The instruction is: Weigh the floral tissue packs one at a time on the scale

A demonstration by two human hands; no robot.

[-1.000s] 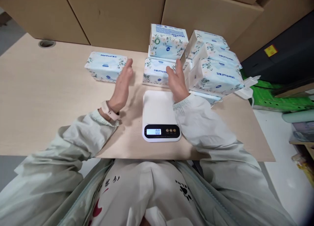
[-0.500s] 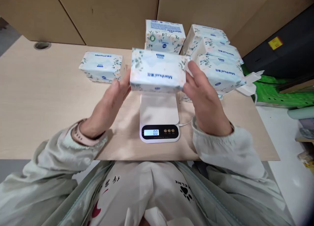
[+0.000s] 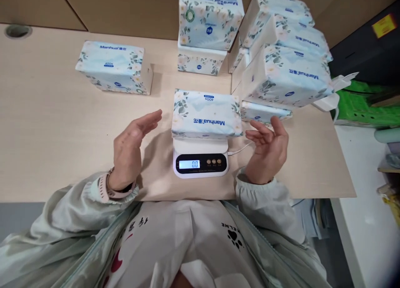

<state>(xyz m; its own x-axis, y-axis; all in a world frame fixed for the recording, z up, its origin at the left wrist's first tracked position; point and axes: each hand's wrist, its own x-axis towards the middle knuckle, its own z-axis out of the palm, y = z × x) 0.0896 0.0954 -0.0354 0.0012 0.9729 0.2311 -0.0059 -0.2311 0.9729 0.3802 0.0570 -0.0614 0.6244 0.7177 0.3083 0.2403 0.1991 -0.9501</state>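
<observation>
A pale blue floral tissue pack [image 3: 206, 113] rests on the white digital scale [image 3: 200, 145], covering the rear of its platform. The lit display [image 3: 189, 164] reads 0.0. To the left of that pack is my left hand [image 3: 133, 148], its fingers stretched and holding nothing. My right hand [image 3: 267, 148] is on the other side, fingers apart and slightly bent, close to the pack's right end but not gripping it. Another tissue pack [image 3: 113, 67] lies farther left on the table.
Stacked tissue packs [image 3: 210, 28] stand behind the scale, with a larger pile [image 3: 290, 73] at the right. Cardboard boxes [image 3: 131, 13] line the table's back edge. A white cable [image 3: 240, 150] leaves the scale's right side. Green crates [image 3: 368, 105] sit beyond the table's right edge.
The tissue pack has come down from between my hands onto the scale. Both hands have let go, moved apart from it and drawn back toward me. The view has tilted downward.
</observation>
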